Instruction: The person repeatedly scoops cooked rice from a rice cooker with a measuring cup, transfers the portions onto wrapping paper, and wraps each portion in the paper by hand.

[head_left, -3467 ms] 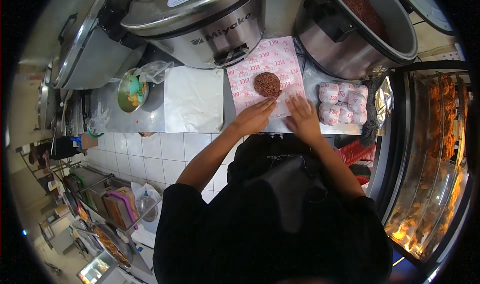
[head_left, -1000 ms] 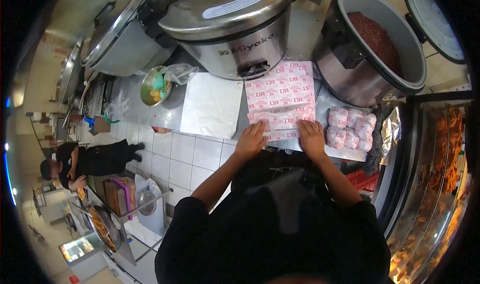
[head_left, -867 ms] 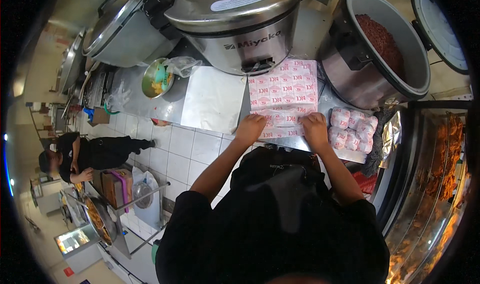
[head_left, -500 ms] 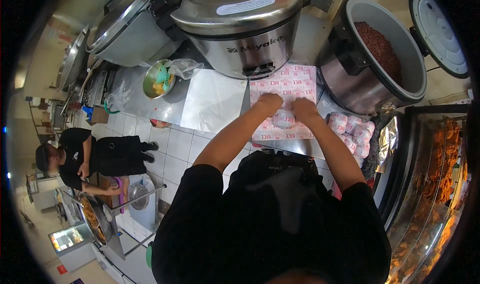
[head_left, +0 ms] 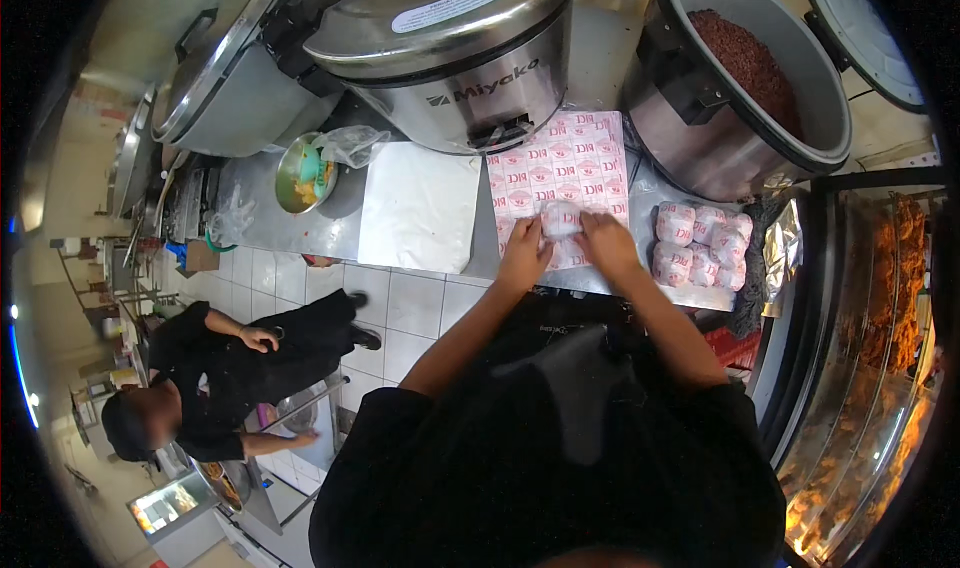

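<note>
On a stack of pink-and-white printed wrapping paper (head_left: 585, 153) lies a small rounded paper-wrapped parcel (head_left: 563, 219). My left hand (head_left: 525, 253) pinches the parcel's left side, fingers bent. From the right, my right hand (head_left: 608, 243) grips its other side. The parcel's lower edge is partly hidden by my fingers. To the right of my right hand, several finished parcels in the same paper (head_left: 700, 243) sit in a cluster on the metal counter (head_left: 345, 223). A white sheet of paper (head_left: 420, 208) lies flat to the left of the stack.
A large steel rice cooker (head_left: 450, 78) stands shut behind the paper. At the right, an open cooker (head_left: 690, 118) holds reddish-brown rice (head_left: 745, 63). A metal bowl (head_left: 305, 175) sits at the left, a glass food case (head_left: 850, 368) at the right. A co-worker (head_left: 235, 368) stands at the left.
My hands have drawn nearer to me and now hold the parcel's sides instead of pressing at the paper beyond it. The co-worker has turned and moved an arm.
</note>
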{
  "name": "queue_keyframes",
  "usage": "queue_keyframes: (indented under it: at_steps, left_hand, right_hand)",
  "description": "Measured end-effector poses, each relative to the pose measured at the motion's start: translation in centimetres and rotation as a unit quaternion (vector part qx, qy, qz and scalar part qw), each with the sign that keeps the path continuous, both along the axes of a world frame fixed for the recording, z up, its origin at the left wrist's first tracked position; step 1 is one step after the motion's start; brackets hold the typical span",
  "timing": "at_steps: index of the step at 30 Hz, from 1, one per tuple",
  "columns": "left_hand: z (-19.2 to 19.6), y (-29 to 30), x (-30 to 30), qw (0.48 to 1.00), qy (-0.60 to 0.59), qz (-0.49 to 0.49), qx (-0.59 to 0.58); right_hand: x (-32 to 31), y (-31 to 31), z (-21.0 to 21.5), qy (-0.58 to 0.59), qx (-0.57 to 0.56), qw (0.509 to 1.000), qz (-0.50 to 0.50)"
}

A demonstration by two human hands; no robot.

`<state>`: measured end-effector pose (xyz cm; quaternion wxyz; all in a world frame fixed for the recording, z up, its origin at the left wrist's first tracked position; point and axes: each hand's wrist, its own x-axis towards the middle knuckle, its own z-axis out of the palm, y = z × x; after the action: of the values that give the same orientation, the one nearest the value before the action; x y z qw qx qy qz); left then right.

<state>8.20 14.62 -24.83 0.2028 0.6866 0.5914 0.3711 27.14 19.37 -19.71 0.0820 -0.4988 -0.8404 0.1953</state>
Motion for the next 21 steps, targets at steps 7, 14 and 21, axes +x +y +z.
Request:
queue_keyframes:
  at_steps: [7,14,21]
  left_hand:
    - [0.9,3.1,1.0,0.947,-0.191,0.107,-0.235]
    - [4.8,3.3,2.8,0.972,-0.169,0.158,0.034]
    - [12.0,4.0,2.6,0.975,-0.013,-0.160,0.157]
  right_hand:
    - [-1.0,3.6,-1.2,-0.013,0.015,0.999,0.045]
    - [-2.1,0.9,-1.1,0.516,-0.190,0.811,-0.201]
    - [-2.5,0.3,11.7,0.716,-0.249,0.630,-0.170]
